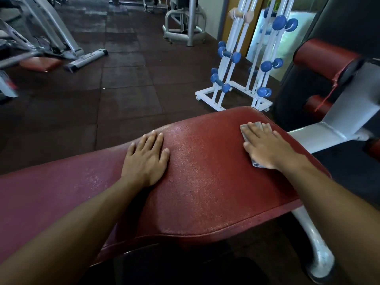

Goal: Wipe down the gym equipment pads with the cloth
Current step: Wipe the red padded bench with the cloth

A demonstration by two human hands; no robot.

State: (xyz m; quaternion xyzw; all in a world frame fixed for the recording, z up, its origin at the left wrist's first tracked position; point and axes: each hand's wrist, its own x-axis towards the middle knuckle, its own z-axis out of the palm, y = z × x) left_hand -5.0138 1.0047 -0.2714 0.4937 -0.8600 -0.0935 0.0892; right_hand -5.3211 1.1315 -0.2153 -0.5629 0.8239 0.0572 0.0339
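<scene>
Right now you are leaning over a red bench pad [205,182] that is filling the near part of the view, with both forearms reaching across it. Your left hand [147,159] is lying flat on the pad's far-left part, fingers straight and slightly spread, holding nothing. Your right hand [265,144] is pressing down with straight fingers on a small grey cloth [257,163], which is lying flat on the pad near its right edge; bits of the cloth are showing past the fingertips and beneath the heel of the palm. Under the pad's right side a white metal frame leg [316,249] is curving down to the floor. Just beyond the right edge, a white frame arm [337,118] is rising toward two red roller pads [320,53], and a strip of torn red covering is hanging from the upper one. Past the pad's far edge, a white rack [232,93] is standing on the dark rubber floor tiles [123,83], carrying blue dumbbells [229,55]. Farther off on the left, grey machine frames [61,38] and another red pad [42,64] are showing, blurred.
</scene>
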